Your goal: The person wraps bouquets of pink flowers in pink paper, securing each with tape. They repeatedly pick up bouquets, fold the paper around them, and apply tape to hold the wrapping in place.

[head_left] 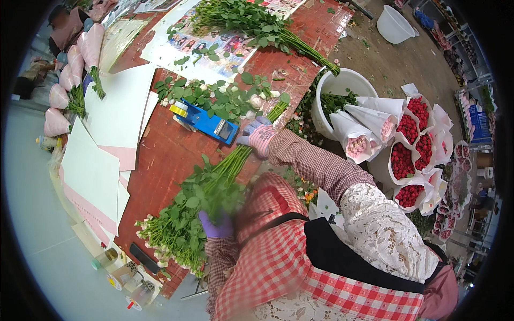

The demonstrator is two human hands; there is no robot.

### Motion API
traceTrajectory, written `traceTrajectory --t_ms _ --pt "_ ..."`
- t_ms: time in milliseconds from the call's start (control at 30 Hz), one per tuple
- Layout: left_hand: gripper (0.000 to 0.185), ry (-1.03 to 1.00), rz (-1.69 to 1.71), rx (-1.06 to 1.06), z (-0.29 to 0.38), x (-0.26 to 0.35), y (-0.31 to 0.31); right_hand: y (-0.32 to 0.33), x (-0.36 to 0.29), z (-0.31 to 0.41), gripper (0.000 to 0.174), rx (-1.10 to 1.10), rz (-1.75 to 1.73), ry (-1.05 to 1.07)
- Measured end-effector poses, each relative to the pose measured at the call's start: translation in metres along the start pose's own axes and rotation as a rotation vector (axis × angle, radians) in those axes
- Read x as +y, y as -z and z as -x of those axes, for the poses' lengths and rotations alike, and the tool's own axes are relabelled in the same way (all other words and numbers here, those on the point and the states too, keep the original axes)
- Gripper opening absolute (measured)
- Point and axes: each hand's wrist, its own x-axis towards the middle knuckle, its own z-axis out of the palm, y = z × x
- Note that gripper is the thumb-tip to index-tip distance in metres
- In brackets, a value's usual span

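A leafy bunch of small cream roses (192,204) lies slantwise along the red table's near edge, flower heads at the lower left. My right hand (260,137), in a pink glove with purple fingertips, is closed around its bare green stems. Cut stem ends (279,110) stick out beyond that hand. My left hand (218,225), in a purple glove, is against the bunch's leaves; its fingers are partly hidden and the foliage there is blurred. Close by my right hand stands a blue tape dispenser (207,122). Loose leaves and petals (225,96) are scattered behind it.
Another leafy stem bunch (257,28) lies across the far table. White and pink wrapping sheets (92,172) cover the left side, near wrapped bouquets (72,72). A phone (143,258) lies by drink cups (122,275). White buckets (326,108) and wrapped red roses (402,160) stand right.
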Motion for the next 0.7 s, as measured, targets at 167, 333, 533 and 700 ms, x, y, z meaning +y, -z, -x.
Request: traceTrajectory --t_ms 167,333,533,700 --pt "0.039 0.081 0.020 -0.176 -0.015 -0.001 0.027 -0.012 0.002 -0.001 0.040 0.066 0.077 -0.025" --pt "0.046 0.078 0.014 -0.113 -0.018 0.004 0.025 0.020 -0.017 -0.001 0.052 -0.046 0.027 -0.046" --pt "0.064 0.022 -0.264 -0.085 0.011 0.000 0.008 0.077 -0.089 -0.004 0.077 0.084 -0.113 0.215" --pt "0.071 0.030 -0.084 -0.287 0.006 -0.007 0.010 0.047 -0.170 -0.050 0.105 -0.181 0.113 0.557"
